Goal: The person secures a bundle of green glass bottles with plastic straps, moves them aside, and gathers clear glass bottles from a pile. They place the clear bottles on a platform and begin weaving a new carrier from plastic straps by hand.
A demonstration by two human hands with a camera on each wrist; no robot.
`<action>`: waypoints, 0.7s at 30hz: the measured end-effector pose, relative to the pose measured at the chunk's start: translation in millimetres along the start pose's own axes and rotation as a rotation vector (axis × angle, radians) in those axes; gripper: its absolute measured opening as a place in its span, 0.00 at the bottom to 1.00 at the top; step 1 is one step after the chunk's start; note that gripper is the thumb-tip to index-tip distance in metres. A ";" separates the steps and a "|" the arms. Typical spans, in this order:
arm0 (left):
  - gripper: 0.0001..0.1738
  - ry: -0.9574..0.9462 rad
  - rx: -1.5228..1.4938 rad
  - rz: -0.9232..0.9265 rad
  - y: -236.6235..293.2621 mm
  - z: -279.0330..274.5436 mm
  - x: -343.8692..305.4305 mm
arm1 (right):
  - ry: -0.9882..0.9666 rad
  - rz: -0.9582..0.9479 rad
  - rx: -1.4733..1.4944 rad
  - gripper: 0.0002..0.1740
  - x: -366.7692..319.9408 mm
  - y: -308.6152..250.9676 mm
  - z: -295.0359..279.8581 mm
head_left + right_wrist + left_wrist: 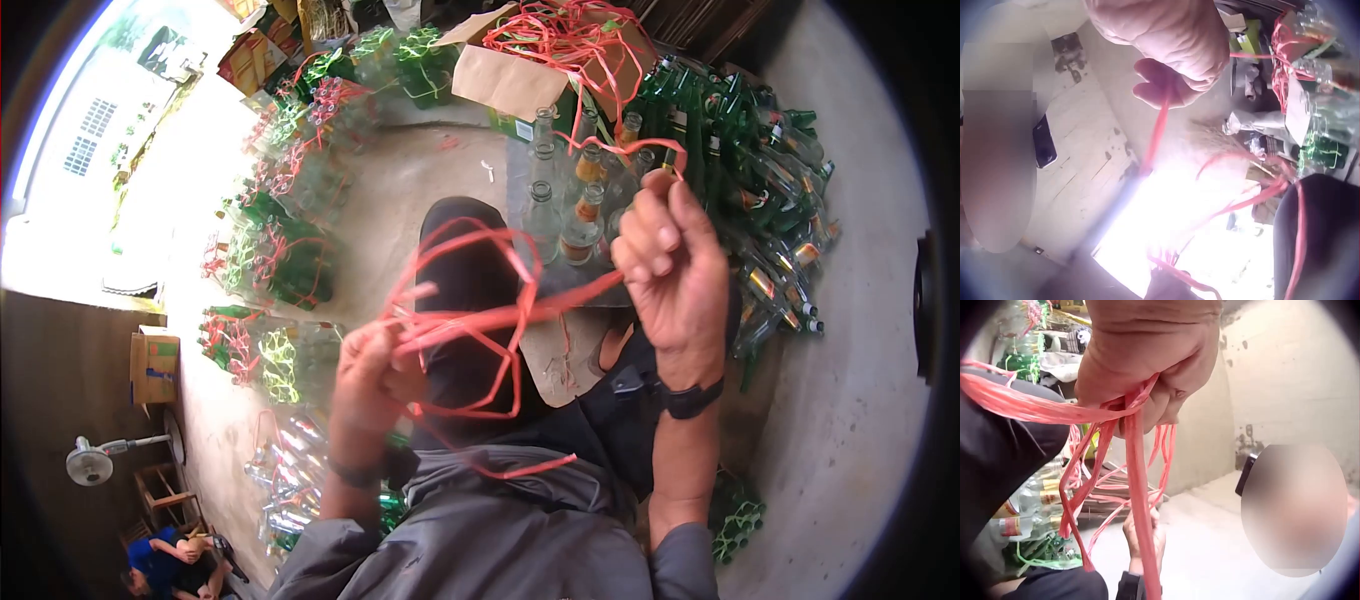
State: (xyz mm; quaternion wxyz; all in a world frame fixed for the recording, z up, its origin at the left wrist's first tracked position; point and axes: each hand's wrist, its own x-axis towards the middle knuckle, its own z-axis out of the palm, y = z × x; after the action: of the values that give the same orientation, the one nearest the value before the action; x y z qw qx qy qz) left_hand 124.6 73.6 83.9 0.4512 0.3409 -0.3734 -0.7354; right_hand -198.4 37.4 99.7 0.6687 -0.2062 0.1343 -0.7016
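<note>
Loops of red plastic twine (520,310) hang over the person's knees in the head view. My left hand (375,375) grips the bunched strands, with several loops and a loose tail spreading from it. In the left wrist view, flat strands of the twine (1138,506) come out between the curled fingers. My right hand (672,260) pinches the same twine, a stretch of it running between both hands. Another piece trails from the right fingertips toward the box. In the right wrist view, a strand (1159,134) leaves the right fingers.
Ahead stand clear glass bottles (541,222) beside an open cardboard box (510,85) of tangled red twine. Loose green and clear bottles (770,200) are heaped at the right. Bundles of tied bottles (290,260) line the left. Another person (165,560) sits at the lower left near a fan (90,462).
</note>
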 end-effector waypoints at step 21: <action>0.14 0.255 -0.096 0.288 6.3 -12.6 28.5 | 0.039 -0.127 -0.197 0.25 -46.4 -1.7 3.7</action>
State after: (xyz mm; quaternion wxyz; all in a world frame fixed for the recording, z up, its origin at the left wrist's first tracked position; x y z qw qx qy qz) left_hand 127.4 42.4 78.4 0.6110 0.3528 -0.3227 -0.6310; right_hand -197.2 83.9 98.6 0.5968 -0.2655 0.2023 -0.7297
